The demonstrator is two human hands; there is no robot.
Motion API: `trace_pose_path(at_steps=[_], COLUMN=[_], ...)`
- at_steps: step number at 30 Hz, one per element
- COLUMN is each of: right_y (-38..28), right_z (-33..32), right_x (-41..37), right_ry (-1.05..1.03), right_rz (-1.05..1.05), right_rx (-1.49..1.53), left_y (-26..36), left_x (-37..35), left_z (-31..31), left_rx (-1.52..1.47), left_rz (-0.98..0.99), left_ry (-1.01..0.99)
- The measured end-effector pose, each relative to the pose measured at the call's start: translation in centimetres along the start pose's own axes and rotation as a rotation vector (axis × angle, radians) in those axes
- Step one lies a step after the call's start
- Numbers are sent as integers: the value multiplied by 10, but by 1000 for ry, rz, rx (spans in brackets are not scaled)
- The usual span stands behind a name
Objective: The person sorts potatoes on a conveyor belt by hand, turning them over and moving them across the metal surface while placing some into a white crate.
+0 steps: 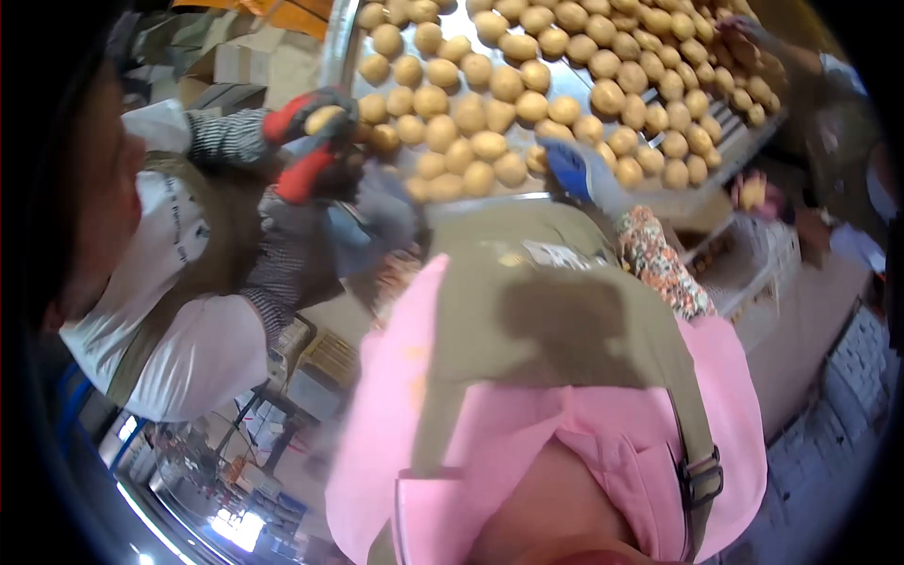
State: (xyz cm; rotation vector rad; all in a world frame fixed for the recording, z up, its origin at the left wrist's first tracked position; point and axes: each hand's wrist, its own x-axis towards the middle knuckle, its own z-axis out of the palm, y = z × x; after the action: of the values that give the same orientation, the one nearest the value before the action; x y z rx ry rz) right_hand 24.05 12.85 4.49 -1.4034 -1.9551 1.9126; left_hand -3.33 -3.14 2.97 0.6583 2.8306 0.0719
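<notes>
Many potatoes (469, 113) lie on a metal sorting tray (452, 209). At the tray's near edge is my right hand (579, 172), in a blue and pale glove, its fingers stretched out beside the potatoes; nothing shows in it. Left of the apron, below the tray's left corner, my left hand (381, 209) is smeared by motion. Its fingers cannot be made out, nor whether it holds anything. It is close to the gloved hands of a co-worker.
At the left, a co-worker's red and grey gloved hand (315, 115) holds a potato. Another person's hand (744, 33) reaches in at the upper right. A crate (753, 259) stands below the tray's right side. Cardboard boxes (235, 66) lie at the upper left.
</notes>
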Motion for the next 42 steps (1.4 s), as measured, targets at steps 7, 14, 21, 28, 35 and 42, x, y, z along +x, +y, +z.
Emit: trace_pose_path(at_steps=[7,14,21,28,35,42], right_y=[-3,-25,-51,-40,4,10], right_z=[79,-18,67,10,-15,66], right_x=[48,14,7,18,-7,51], right_ry=[-343,-124,-619,-277,-183,-383], right_rz=[-460,-464,-326,-309,-290,-642], right_rx=[-512,-622,-461,-55,-1013,-419], left_y=[2,-58,-5,-17,-8,97], left_x=[-25,-16,0,-9,5,40], left_z=[40,31,24,30,16,43], left_rx=[-67,10,-171,-248,-131,-381], left_rz=[880,801,737,643,706,957], left_ry=[-8,143,303,-33,236,-8])
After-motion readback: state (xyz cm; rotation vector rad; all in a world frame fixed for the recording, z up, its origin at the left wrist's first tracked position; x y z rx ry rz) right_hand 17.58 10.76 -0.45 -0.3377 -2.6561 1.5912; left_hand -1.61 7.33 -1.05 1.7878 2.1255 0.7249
